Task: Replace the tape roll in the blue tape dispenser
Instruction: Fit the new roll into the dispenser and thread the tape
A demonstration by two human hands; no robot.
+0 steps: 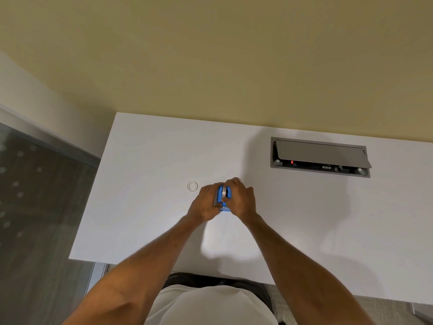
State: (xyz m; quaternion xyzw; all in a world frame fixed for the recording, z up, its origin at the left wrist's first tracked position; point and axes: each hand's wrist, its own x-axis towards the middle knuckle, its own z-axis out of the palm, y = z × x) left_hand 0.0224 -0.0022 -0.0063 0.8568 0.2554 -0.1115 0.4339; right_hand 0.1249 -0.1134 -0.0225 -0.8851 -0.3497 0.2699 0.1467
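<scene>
Gripping the blue tape dispenser w/ both hands, left hand at 9 o'clock, right hand at 3, mid surface. Light, stiff plastic, prob slick; hold its sides. Clear roll lies near, 9 o'clock.

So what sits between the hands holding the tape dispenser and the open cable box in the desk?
Nothing: in the head view the white desk is bare between the hands' tape dispenser and the cable box, only shadow.
</scene>
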